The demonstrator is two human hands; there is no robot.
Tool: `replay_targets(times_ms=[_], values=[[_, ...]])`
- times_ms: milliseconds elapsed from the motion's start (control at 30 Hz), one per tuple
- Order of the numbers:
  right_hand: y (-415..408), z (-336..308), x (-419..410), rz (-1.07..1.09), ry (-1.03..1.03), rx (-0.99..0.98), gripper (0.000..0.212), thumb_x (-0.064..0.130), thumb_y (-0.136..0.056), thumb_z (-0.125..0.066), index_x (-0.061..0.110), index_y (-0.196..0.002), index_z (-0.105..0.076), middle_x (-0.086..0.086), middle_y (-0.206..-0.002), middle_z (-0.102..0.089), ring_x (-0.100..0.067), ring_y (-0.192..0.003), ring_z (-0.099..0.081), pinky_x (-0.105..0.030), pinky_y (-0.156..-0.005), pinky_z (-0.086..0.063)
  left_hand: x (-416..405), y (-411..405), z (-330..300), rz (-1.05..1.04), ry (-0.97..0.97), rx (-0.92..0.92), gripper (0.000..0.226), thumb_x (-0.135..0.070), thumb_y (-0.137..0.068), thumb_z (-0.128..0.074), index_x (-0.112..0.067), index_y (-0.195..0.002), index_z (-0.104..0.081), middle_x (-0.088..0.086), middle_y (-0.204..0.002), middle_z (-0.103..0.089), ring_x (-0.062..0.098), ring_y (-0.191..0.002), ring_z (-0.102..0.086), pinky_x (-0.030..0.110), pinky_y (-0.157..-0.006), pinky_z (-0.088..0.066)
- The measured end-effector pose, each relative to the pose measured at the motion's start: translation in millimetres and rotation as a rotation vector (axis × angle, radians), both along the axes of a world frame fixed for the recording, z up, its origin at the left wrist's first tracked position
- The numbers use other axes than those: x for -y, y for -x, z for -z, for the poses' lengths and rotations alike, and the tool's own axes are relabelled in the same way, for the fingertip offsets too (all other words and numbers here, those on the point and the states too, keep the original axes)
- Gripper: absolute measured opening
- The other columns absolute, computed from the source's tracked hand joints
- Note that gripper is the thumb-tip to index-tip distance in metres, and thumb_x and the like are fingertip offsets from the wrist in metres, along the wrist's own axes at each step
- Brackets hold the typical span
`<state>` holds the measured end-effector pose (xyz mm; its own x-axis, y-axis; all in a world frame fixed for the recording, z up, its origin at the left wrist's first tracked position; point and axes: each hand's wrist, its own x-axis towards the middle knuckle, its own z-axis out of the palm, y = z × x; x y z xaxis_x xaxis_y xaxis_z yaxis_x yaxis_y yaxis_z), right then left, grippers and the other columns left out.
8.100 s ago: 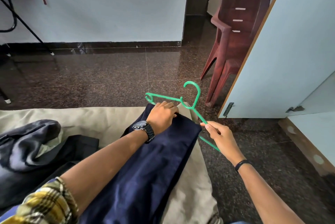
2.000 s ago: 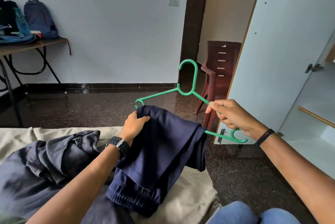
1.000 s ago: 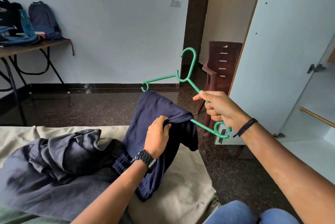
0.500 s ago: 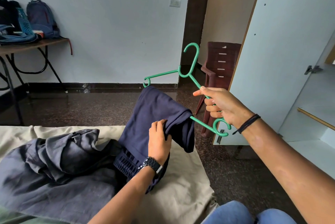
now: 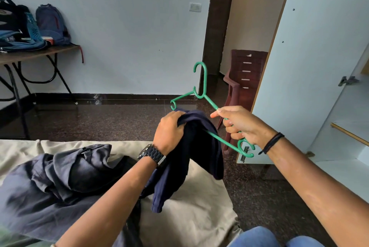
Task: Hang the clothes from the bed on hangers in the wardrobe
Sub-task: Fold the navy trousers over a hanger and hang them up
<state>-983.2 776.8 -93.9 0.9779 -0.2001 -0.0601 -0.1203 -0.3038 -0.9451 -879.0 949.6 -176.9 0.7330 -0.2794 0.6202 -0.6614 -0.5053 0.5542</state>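
Two hands are busy in the middle of the frame, and we've got one piece of clothing half on a hanger. Our right hand (image 5: pixel 240 124) has its fingers curled tight around the sloping right arm of the green hanger (image 5: pixel 201 94), gripping it just right of center. Its hook points up toward the doorway (image 5: pixel 218 26), and its far end curls out just below our wrist.

Our left hand (image 5: pixel 168 131) is bunched around the top fold of the navy trousers (image 5: pixel 199 152), which are draped over the hanger's lower bar. So the cloth hangs down on both sides, and the lower end touches the beige bedsheet (image 5: pixel 191 212) at the bottom center.

Lower left of the frame, a bigger pile of dark grey clothes (image 5: pixel 52 182) lies crumpled on the bed, just beside the trousers.

Over on the right side the wardrobe door (image 5: pixel 311 62) stands open, pale blue, and we can see a white shelf (image 5: pixel 351 128) inside. A stack of maroon plastic chairs (image 5: pixel 245 82) sits between the door and the doorway.

Upper left there's a folding table (image 5: pixel 40 52) against the wall with a few backpacks (image 5: pixel 51 23) on it. The floor (image 5: pixel 99 120) is dark speckled stone.
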Motion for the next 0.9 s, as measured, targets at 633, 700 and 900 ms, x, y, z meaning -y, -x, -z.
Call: replay_targets(times_ms=[633,700,900], values=[[-6.7,40.1,-22.4,0.020,-0.234,0.020,0.028,0.023,-0.104,-0.037,0.006,-0.100,-0.058,0.004,-0.056,-0.026,-0.004,-0.038,-0.018,-0.016,-0.032,-0.014,27.7,6.9,12.5,0.261,-0.376,0.092,0.040,-0.029,-0.081,-0.060,-0.019,-0.120,-0.061,0.003,-0.109,-0.054,0.023,-0.097,-0.048,0.035,-0.089,-0.042],[-5.6,38.6,-17.5,0.022,-0.241,0.025,0.028,0.024,-0.104,-0.037,0.006,-0.100,-0.058,0.004,-0.055,-0.026,-0.003,-0.038,-0.018,-0.015,-0.032,-0.013,25.9,8.9,12.8,0.404,-0.374,0.095,0.045,-0.034,-0.082,-0.061,-0.022,-0.125,-0.060,0.004,-0.111,-0.058,0.019,-0.101,-0.048,0.027,-0.094,-0.034],[2.9,32.6,-1.9,0.014,-0.136,0.071,0.028,0.024,-0.104,-0.039,0.005,-0.105,-0.060,0.004,-0.057,-0.026,-0.004,-0.040,-0.017,-0.016,-0.033,-0.013,13.6,4.0,13.7,0.397,-0.026,-0.003,0.048,-0.022,-0.078,-0.050,-0.014,-0.124,-0.060,0.002,-0.125,-0.058,0.008,-0.118,-0.047,0.026,-0.106,-0.033]])
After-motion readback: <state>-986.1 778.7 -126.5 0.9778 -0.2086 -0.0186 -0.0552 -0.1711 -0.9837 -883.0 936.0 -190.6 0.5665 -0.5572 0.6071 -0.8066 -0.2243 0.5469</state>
